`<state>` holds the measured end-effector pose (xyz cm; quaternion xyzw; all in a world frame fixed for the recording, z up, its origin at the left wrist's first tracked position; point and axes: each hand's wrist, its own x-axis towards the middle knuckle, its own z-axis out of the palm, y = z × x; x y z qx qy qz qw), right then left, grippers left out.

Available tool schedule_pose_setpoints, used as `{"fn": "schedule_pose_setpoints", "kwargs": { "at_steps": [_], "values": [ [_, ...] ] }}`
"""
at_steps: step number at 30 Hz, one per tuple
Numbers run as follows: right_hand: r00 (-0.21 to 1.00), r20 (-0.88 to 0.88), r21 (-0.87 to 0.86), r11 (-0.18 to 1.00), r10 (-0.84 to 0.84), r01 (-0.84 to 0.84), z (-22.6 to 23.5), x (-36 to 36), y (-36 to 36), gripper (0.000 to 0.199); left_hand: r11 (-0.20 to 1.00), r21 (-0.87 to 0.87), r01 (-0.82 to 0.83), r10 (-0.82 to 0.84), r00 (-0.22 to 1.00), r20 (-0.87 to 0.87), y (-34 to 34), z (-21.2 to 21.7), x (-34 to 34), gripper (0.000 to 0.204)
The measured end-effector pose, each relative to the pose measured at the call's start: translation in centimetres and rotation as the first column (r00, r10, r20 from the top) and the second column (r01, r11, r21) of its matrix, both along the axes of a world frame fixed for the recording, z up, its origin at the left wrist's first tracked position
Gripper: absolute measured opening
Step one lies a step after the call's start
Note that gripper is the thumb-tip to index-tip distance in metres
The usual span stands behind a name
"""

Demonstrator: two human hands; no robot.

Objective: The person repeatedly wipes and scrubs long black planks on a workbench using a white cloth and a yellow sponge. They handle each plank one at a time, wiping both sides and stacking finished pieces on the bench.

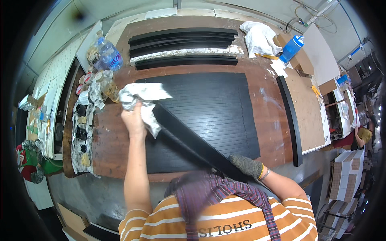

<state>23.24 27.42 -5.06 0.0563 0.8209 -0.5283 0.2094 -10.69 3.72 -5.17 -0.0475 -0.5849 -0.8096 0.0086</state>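
Left hand point(133, 117) grips crumpled white rag point(141, 97) on long black wooden strip point(193, 142); gloved right hand point(247, 165) clasps strip's near end. Black slatted panel point(209, 112) beneath on brown tabletop point(110, 140); plastic water bottle point(109, 54), stacked black strips point(183, 38) beyond.

Slat point(197, 144) lying across panel point(209, 116), stacked strips point(183, 40) behind, bottles point(106, 54) left

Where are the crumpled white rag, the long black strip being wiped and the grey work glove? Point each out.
crumpled white rag point(141, 96), head view, on its bunched middle above the left hand.
long black strip point(189, 138), head view, on its flat face midway along.
grey work glove point(246, 165), head view, on the back of the gloved right hand.
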Motion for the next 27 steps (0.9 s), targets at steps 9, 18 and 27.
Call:
{"fn": "schedule_pose_setpoints", "kwargs": {
  "at_steps": [9, 18, 27],
  "values": [
    [0.988, -0.152, 0.239, 0.970, -0.016, 0.053, 7.1, -8.3, 4.5, 0.042, 0.637, -0.753, -0.167, -0.106, 0.948, -0.300, -5.2, -8.1, 0.9, 0.032],
    [0.921, -0.389, 0.744, 0.601, 0.033, 0.292, 3.4, -31.4, 12.9, 0.037, 0.526, -0.818, -0.231, -0.097, 0.940, -0.328, -4.7, -8.1, 1.3, 0.023],
    [0.935, -0.350, 0.766, 0.592, 0.056, 0.251, -4.0, -43.6, 11.4, 0.028, 0.572, -0.778, -0.260, -0.095, 0.921, -0.378, -4.7, -8.2, 1.7, 0.020]
  ]
}}
